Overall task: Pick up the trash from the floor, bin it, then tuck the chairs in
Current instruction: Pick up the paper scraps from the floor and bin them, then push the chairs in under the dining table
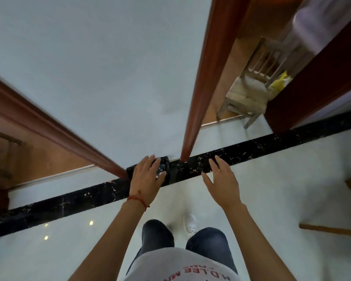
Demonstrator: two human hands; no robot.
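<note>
A small black bin (pixel 164 166) lined with a black bag stands on the floor against the white wall, between two door frames. My left hand (pixel 147 179) hovers right over it with fingers spread; a red string circles the wrist. Something small and shiny (pixel 158 176) glints beside the thumb, above the bin's mouth; I cannot tell if the hand touches it. My right hand (pixel 223 179) is held out flat to the right of the bin, fingers apart and empty. A pale wooden chair (pixel 249 92) stands in the right doorway.
A black marble strip (pixel 261 147) runs along the base of the wall across the glossy white floor. Red-brown door frames (pixel 203 78) flank the wall. A yellow item (pixel 280 84) lies behind the pale chair. Wooden legs (pixel 330 230) jut in at the right edge.
</note>
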